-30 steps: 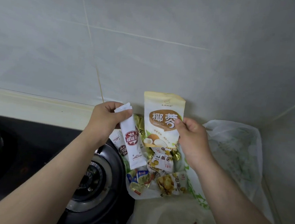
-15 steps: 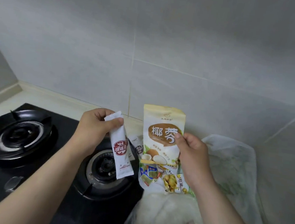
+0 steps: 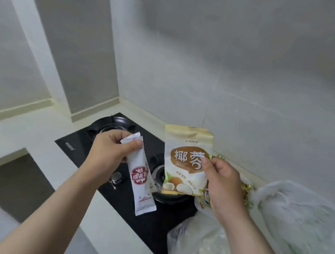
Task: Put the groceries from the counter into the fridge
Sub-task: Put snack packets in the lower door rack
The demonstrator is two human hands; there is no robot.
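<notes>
My left hand (image 3: pixel 109 154) pinches the top of a long white stick sachet (image 3: pixel 141 177) with a red emblem; it hangs down over the black gas hob. My right hand (image 3: pixel 221 182) grips the right edge of a cream and brown pouch of desiccated coconut (image 3: pixel 184 160), held upright above the hob's near burner. Below and behind my right hand, small gold and coloured wrapped snacks (image 3: pixel 247 189) lie on the counter, mostly hidden by the hand.
A black two-burner gas hob (image 3: pixel 117 185) sits in the white counter (image 3: pixel 30 135), with a knob (image 3: pixel 117 178) near my left wrist. Translucent plastic bags (image 3: pixel 299 225) lie on the counter at the right. Grey tiled walls meet in a corner behind the hob.
Both hands lifted the sachet and the pouch up off the snack pile and leftward over the hob. The view swung left, showing the wall corner and more counter.
</notes>
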